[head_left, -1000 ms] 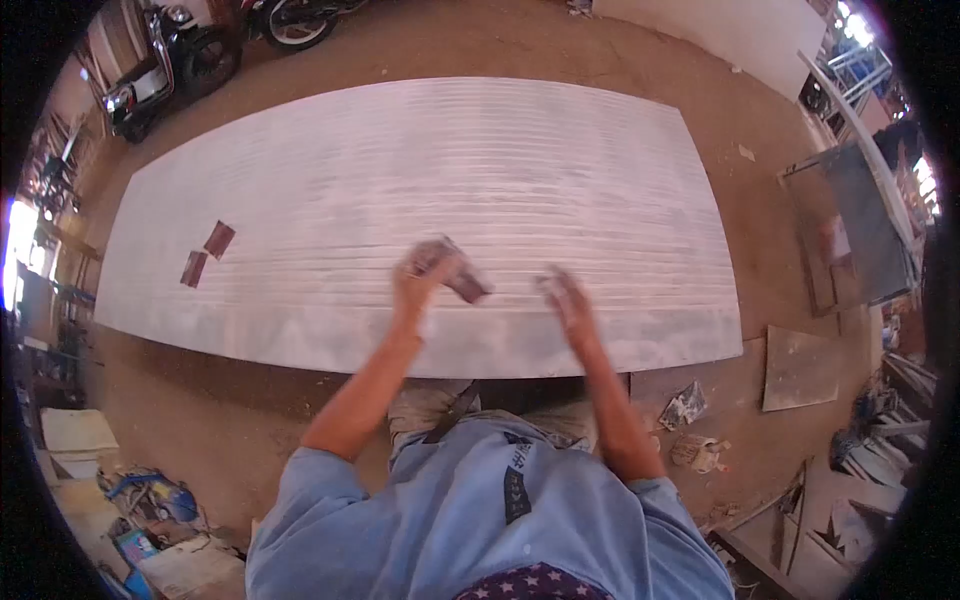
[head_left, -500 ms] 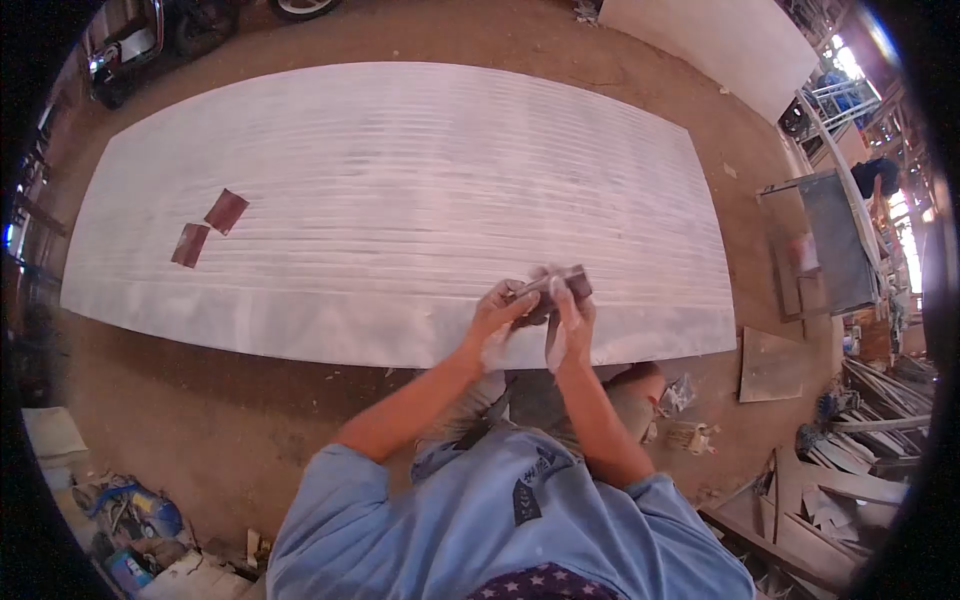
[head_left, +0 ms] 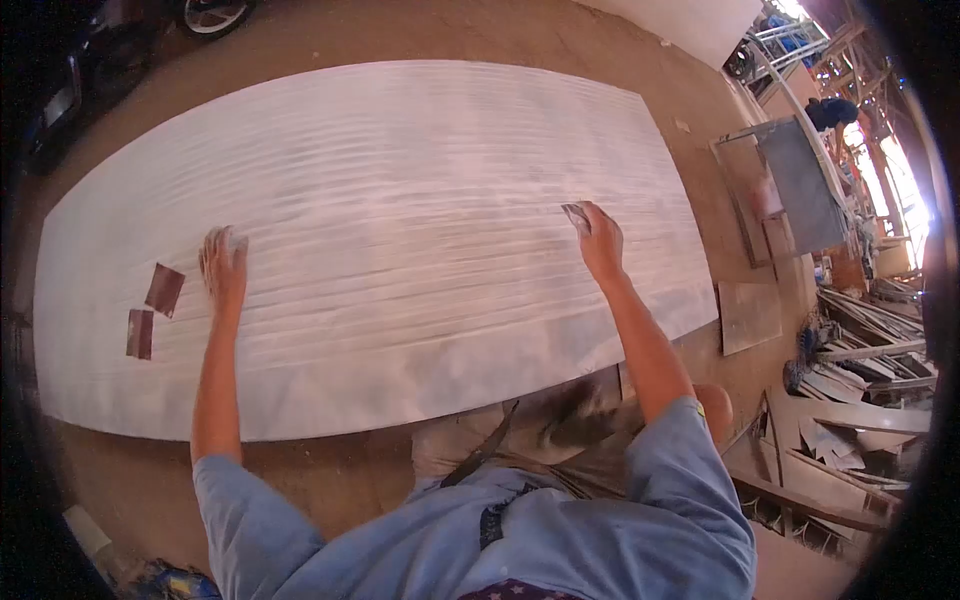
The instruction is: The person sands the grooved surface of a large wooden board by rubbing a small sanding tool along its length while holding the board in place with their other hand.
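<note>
A large white panel [head_left: 400, 330] with long parallel grooves lies in front of me, its surface dusty with grey smears. My right hand [head_left: 601, 245] is closed on a folded piece of sandpaper [head_left: 574, 214] over the right part of the panel. Part of that sandpaper is hidden under the fingers. Over on the left, my left hand [head_left: 225, 265] rests on the panel with its fingers stretched out and holds nothing. Just left of it, two reddish-brown sandpaper sheets [head_left: 165, 290] lie flat on the panel. White dust coats the fingers.
Brown ground surrounds the panel. A motorbike wheel [head_left: 212, 14] shows at the top left. To the right stand a grey board [head_left: 803, 188] and a leaning flat sheet [head_left: 750, 316], with scrap strips [head_left: 870, 340] piled beyond. Another person [head_left: 832, 113] bends in the background.
My hands have parted from the sandpaper they both held. The left moved far left onto the panel; the right carried the sandpaper forward and right. The view has turned and shifted.
</note>
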A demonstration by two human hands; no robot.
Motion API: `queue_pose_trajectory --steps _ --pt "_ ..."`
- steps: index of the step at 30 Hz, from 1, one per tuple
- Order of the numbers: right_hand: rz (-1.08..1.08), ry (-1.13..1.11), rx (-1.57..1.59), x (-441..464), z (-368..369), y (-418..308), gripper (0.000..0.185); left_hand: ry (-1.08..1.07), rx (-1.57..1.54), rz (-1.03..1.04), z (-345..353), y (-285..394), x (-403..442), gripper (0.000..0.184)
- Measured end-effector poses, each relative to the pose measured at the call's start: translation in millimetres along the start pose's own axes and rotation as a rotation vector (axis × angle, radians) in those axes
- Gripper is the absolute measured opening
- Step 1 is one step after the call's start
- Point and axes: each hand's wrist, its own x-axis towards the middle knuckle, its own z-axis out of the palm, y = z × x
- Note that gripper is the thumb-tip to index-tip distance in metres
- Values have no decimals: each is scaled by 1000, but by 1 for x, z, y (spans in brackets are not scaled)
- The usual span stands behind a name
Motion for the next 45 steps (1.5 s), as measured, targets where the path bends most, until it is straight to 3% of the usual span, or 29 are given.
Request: queue_pose_trajectory --steps 1,3,6,13,15,17,22,25,26,27,28,30,32,35,36,38,39,41,44,45 --pt "10 -7 -3 4 0 3 21 -55 23 33 -4 2 1 43" --pt "-204 -101 -132 14 0 11 24 -75 -39 -4 -5 -2 2 43" --pt "-238 -187 -118 11 11 34 28 -75 -81 -39 -3 -3 -2 44" --pt "-114 -189 -74 2 24 31 31 -80 -15 -73 -8 7 6 42" --pt "-68 -198 47 -3 42 3 32 -76 5 -71 -8 9 8 42" --pt "-232 -135 209 -22 89 -33 32 -75 24 -65 -10 12 7 41" --pt "-428 -435 372 4 122 -230 18 -69 -48 -65 -14 14 7 42" --pt "-534 -399 375 9 127 -194 16 -44 -60 -44 -4 -1 2 42" --pt "-436 -464 243 9 117 -161 20 -49 -60 -49 -5 1 0 42" --pt "-354 -331 271 -1 122 -105 26 -41 -35 -24 -8 3 -1 42" --pt "-193 -410 160 3 98 -68 30 -34 -10 1 -9 6 -1 42" --pt "-218 -205 -30 -3 79 39 26 -37 24 -17 -3 8 4 42" --pt "-155 -277 105 19 24 29 22 -38 66 -44 -2 7 5 42" --pt "-329 -217 190 9 82 -27 23 -51 92 -46 -8 21 7 42" --pt "-378 -322 156 9 103 -76 24 -41 114 -51 -9 25 6 42" --pt "-436 -270 348 -5 160 -172 22 -19 146 -62 -12 21 8 42" --pt "-418 -474 350 8 153 -230 18 -41 102 -59 -10 16 8 43" --pt "-468 -430 506 14 147 -282 16 -54 57 -47 -8 6 4 44" --pt "-488 -486 380 18 148 -210 19 -115 -42 0 -11 -21 1 45" --pt "-392 -313 395 1 171 -141 26 -166 -9 88 -23 -30 -2 46"
